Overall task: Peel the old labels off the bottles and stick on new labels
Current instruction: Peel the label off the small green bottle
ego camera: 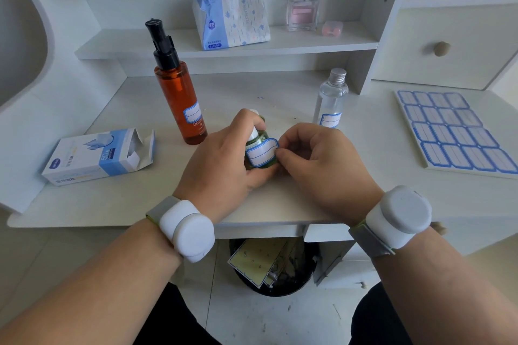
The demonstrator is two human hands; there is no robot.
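— White bench [280, 199] and white shelving are filling the view. What are the hands doing?

— Left hand [221, 159] is curling round a small green bottle [256, 164], gripping it just above the bench near the front edge, with the white cap poking out between the fingers. Right hand [316, 162] is sitting against the bottle's right side, fingers bent, fingertips [283, 158] touching the edge of a blue-bordered new label [262, 152] that is lying across the bottle's front. Whether it is pinching the label or only pressing it, I cannot tell.

— And the other bottles?

— An amber pump bottle [179, 101] is standing upright behind the left hand, holding orange liquid and wearing a blue-bordered label low on its side. A clear bottle [332, 98] with a silver cap is standing behind the right hand, holding clear liquid, also labelled.

— Anything further out?

— A label sheet [454, 134] is lying flat on the bench at the right. An opened blue and white box [98, 155] is lying at the left. On the shelf, a tissue pack [232, 17] and a perfume bottle [302, 5] are standing. Under the bench, a black bin [294, 286] is holding a yellowish backing sheet [255, 263] and scraps.
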